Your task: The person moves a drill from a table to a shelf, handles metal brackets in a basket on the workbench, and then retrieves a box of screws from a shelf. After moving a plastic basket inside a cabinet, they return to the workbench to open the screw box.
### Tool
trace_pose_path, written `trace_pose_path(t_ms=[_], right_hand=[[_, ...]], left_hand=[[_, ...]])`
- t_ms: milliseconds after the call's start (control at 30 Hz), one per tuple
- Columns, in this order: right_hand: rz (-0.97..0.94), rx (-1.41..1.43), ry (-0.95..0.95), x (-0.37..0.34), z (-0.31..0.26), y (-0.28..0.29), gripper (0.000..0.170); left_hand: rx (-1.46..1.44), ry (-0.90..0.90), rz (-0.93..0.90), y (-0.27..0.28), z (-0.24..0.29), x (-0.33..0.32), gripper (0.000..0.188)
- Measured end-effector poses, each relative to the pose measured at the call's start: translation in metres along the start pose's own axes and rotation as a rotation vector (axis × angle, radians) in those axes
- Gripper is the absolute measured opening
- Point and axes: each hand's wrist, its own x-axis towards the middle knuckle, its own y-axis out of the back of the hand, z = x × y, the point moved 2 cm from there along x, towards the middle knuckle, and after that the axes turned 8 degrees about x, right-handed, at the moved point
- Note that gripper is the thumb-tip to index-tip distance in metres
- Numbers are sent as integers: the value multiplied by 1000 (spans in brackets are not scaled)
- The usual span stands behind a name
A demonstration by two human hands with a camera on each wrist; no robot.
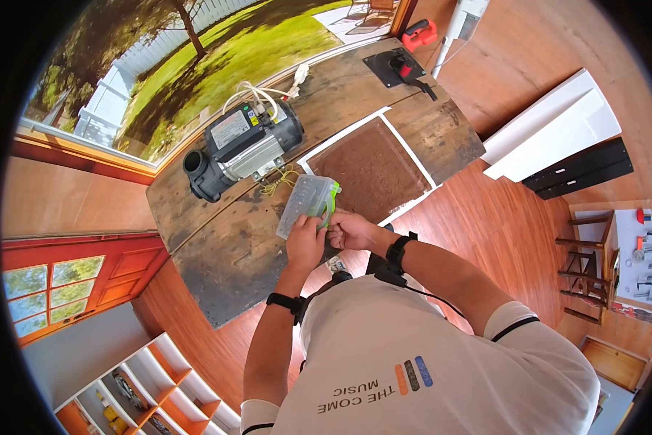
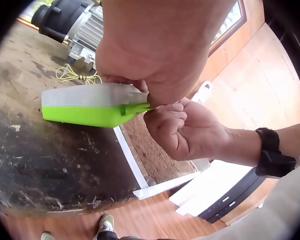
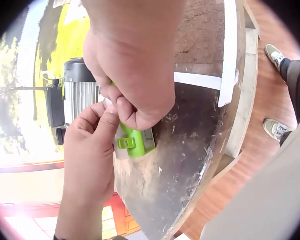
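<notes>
A clear plastic case with a bright green side (image 1: pixel 308 201) is held at the front of the wooden bench. In the left wrist view the case (image 2: pixel 82 116) shows its green face, with a green latch piece near the hands. My left hand (image 1: pixel 305 245) grips the case's near end. My right hand (image 1: pixel 351 230) has its fingers curled at the green edge; in the left wrist view the right hand (image 2: pixel 182 131) pinches there. The right wrist view shows the left hand (image 3: pixel 90 150) with thumb and fingers at the case, beside a green latch (image 3: pixel 126 143). The case's contents are unclear.
A motor pump (image 1: pixel 250 145) with a white cable stands behind the case, yellow-green wire (image 1: pixel 281 180) beside it. A brown panel with white borders (image 1: pixel 373 170) lies to the right. A black plate (image 1: pixel 392 69) and a red-handled tool (image 1: pixel 418 35) are at the back right.
</notes>
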Motion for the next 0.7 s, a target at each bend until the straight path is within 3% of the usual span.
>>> trace_pose_path(t_ms=[167, 400, 467, 700], right_hand=[[-25, -178, 142, -9, 3, -5, 12], [-80, -346, 119, -11, -15, -14, 24], [-113, -350, 119, -10, -11, -27, 25], [-165, -338, 149, 5, -10, -42, 31]], left_hand=[[-97, 57, -19, 0, -6, -1, 18], [-1, 11, 16, 26, 6, 10, 23], [200, -217, 56, 37, 16, 20, 20], [578, -464, -146, 58, 6, 43, 9]])
